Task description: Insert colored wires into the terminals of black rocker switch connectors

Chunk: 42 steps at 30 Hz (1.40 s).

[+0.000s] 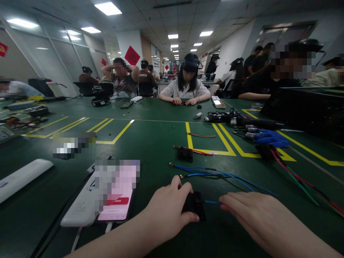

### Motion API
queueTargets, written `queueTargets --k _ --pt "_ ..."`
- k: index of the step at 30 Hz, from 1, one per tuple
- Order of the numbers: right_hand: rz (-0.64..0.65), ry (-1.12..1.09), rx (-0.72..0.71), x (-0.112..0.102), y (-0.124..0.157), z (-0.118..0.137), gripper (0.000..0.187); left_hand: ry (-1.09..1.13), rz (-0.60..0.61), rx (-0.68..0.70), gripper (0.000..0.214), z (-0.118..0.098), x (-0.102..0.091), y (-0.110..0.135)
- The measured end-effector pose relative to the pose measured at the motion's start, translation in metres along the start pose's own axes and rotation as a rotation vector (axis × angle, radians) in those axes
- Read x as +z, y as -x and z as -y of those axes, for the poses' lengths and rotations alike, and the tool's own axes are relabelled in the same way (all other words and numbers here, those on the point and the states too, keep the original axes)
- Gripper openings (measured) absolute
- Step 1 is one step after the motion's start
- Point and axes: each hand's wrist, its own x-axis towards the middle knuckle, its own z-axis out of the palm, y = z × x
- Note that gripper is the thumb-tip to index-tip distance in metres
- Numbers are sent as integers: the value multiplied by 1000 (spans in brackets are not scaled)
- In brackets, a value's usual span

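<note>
My left hand [170, 206] grips a small black plastic housing [198, 205] on the green table, thumb at its near side and fingers over its far side. Out of the housing's right side runs a short blue wire [211, 202]. My right hand [245, 209] has its fingers pressed together around the wire's other end, though its fingertips partly hide it. Just beyond both hands lie several loose blue wires [215, 172] with brass-coloured end terminals. Farther back sits another black housing [185, 153] by red and black wires.
To the left are a lit phone [118, 200] and a white power bank [80, 200] with cables. On the right lie a bundle of coloured wires [298, 179], blue-handled tools [271, 138] and a dark box [292, 107]. A person [185, 86] works across the table.
</note>
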Motion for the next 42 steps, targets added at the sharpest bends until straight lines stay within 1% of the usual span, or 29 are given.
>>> queueTargets --k 3,4,6,8,10,14,17,20,25,28,33,38,42 --pt "-92 43 -39 -4 -1 2 31 -2 3 -10 44 0 0 0" --pt "-107 41 -34 -5 -2 2 31 -3 2 -8 44 0 0 0" --pt "-96 -8 3 -6 -3 3 29 -4 -3 -2 44 0 0 0" --pt "-38 -110 69 -6 -3 4 23 -4 0 -2 44 0 0 0" --pt "53 -247 168 -6 -2 4 18 4 9 -9 44 -1 0 0" --pt "244 -633 422 0 3 1 17 11 6 -12 43 -2 -1 0" --pt "295 -902 521 4 4 -2 19 12 -10 -7 42 -1 0 1" --pt "319 -1037 557 4 1 -2 20 5 -20 1 41 0 1 0" --pt "311 -1086 593 0 0 -2 24 8 -22 9 42 1 2 0" --pt "328 -1079 595 0 3 -4 28 9 -16 7 43 1 2 0" --pt "349 -984 606 1 3 -5 37 1 -24 16 42 1 2 0" --pt "412 -905 627 1 0 -1 42 -2 -17 4 41 1 1 -1" --pt "389 -819 594 0 -1 4 43 -2 -25 20 42 1 2 -1"
